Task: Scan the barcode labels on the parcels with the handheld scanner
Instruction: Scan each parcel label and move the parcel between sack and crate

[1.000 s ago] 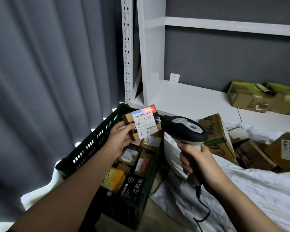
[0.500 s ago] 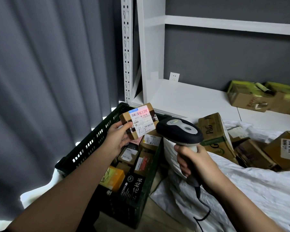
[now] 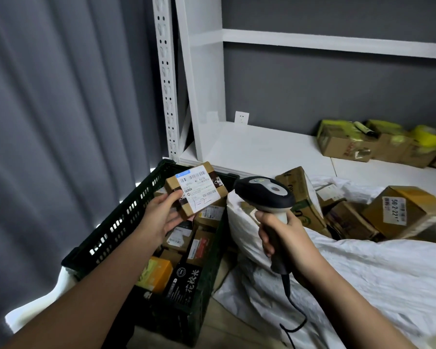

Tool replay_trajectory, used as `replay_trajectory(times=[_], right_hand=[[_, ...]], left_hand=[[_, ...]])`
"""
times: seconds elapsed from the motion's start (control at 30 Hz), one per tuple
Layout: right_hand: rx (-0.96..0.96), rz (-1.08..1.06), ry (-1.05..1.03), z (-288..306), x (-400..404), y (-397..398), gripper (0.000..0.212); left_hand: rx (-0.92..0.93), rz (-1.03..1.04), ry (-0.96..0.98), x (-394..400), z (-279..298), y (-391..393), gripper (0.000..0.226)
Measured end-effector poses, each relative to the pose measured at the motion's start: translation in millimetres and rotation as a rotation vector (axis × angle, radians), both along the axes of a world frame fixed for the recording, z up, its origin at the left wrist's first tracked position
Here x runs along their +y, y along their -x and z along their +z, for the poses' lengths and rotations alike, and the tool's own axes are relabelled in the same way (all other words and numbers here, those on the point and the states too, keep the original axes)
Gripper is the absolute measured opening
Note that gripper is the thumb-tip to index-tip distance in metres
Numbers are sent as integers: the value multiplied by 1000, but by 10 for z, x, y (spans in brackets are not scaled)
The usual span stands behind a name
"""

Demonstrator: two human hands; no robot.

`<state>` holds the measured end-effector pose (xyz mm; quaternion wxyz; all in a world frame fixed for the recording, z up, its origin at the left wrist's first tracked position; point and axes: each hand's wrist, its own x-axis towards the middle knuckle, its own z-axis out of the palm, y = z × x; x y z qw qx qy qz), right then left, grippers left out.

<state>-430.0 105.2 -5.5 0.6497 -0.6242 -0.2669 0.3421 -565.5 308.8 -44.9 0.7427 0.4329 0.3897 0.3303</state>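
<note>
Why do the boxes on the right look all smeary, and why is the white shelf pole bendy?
Head view: the box at the right edge is blurred, while the parcel in the left hand stays sharp; the wide-angle lens bows the shelf post; the room is dim.

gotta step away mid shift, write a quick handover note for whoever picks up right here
Left hand holds a small brown parcel above the black crate, label facing up.
Right hand grips the handheld scanner, head beside that parcel; no scan light shows on the label.
Done: cannot tell; several labelled parcels lie in the crate.
Left: more boxes sit in the white sack and on the white shelf.
</note>
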Motion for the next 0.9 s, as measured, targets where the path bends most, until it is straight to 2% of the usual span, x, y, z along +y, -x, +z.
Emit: replay_trajectory(times=[0.2, 0.33, 0.4, 0.53, 0.7, 0.8, 0.9], right_hand=[[15, -328, -67, 161, -461, -353, 13], [-4, -519, -133, 279, -837, -623, 14], [-13, -596, -165, 327, -1008, -737, 14], [54, -691, -218, 362, -1255, -931, 14], [129, -746, -266, 370, -1349, -1126, 18], [171, -756, -301, 389, -1349, -1174, 17], [187, -752, -329, 397, -1343, -1196, 11]], left_hand=[[11, -118, -72, -479, 256, -429, 36], [19, -190, -230, -933, 581, -1077, 36], [81, -183, -380, -1110, 712, -1457, 40], [402, -149, -889, -1375, 854, -2148, 47], [619, -228, -1228, -1639, 782, -2729, 62], [741, -321, -1458, -1722, 667, -2911, 52], [846, -382, -1522, -1746, 588, -3046, 44]])
